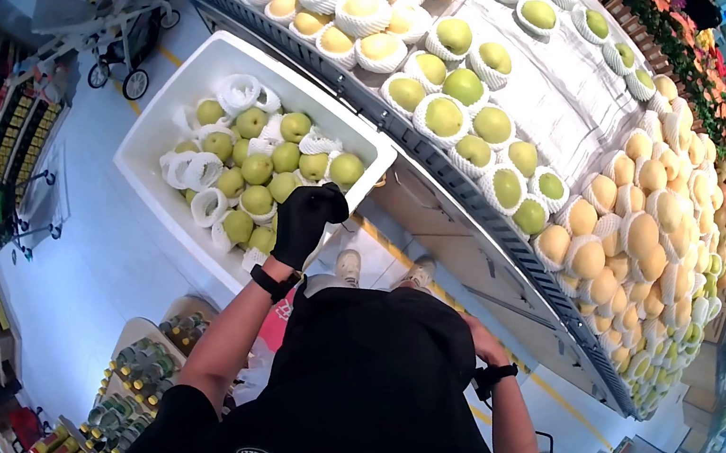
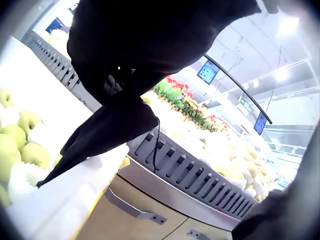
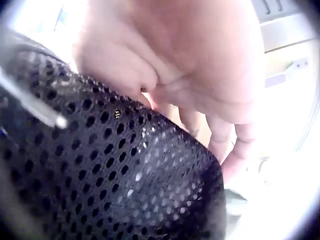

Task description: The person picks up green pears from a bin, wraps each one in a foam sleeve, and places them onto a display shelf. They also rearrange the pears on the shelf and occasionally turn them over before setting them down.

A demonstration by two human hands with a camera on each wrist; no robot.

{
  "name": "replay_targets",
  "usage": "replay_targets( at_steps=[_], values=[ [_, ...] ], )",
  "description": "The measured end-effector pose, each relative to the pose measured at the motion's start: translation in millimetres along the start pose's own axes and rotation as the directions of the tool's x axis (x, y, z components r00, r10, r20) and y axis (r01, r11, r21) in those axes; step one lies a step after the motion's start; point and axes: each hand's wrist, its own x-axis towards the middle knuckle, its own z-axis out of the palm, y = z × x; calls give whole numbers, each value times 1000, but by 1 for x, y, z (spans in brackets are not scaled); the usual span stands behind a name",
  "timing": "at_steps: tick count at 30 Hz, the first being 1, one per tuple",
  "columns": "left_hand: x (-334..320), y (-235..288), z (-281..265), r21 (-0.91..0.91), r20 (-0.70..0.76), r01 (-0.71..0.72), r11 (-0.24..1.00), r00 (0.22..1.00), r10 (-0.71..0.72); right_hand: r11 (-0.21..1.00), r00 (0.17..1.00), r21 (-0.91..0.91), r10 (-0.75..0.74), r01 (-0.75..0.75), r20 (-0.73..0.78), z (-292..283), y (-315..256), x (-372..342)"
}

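My left hand, in a black glove, is raised over the near right side of a white foam box. Its fingers are curled and pinch a limp black cloth piece, glove-like, with a loose thread hanging from it. Green pears fill the box among white foam net sleeves. On the other side, my bare right hand hangs at my hip with loosely bent fingers. Black mesh fabric of my top covers part of it in the right wrist view.
Beyond the box runs a slanted fruit display with a grey slatted edge. It bears netted yellow pears, green pears and round yellow fruit. A stroller stands at left; bottles fill a stand near my left elbow.
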Motion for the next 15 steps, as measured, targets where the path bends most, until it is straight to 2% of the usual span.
replay_targets(
  at_steps=[2, 3, 6, 7, 9, 10, 12, 14, 15],
  values=[
    [2, 10, -1, 40, -25, -33, 999, 999, 34, 990, 999, -138, -32, 34, 11, -5, -6, 11],
    [3, 15, -1, 62, -34, -49, 997, 998, 51, 930, 998, -366, 17, -37, -58, -13, -10, 16],
    [7, 38, 2, -85, -1, -27, 996, 1000, 27, 853, 978, -521, -102, -8, -181, -15, -68, 28],
    [9, 41, 3, -41, -8, -66, 997, 998, 66, 913, 968, -399, -172, 87, -183, -10, -99, 27],
    [13, 49, 8, -42, 24, -121, 992, 992, 122, 953, 940, -124, -295, 276, -172, 0, -160, 26],
    [14, 55, 11, -44, 41, -148, 988, 988, 149, 933, 923, 25, -350, 358, -157, 4, -185, 28],
    [16, 69, 17, -52, 57, -190, 980, 980, 193, 823, 844, 186, -523, 537, -119, 18, -226, 32],
    [16, 76, 22, -48, 80, -217, 975, 972, 220, 772, 825, 291, -535, 566, -184, 42, -256, 37],
    [13, 95, 22, -102, 113, -145, 984, 981, 156, 740, 814, 339, -539, 581, -217, 52, -267, 42]
  ],
)
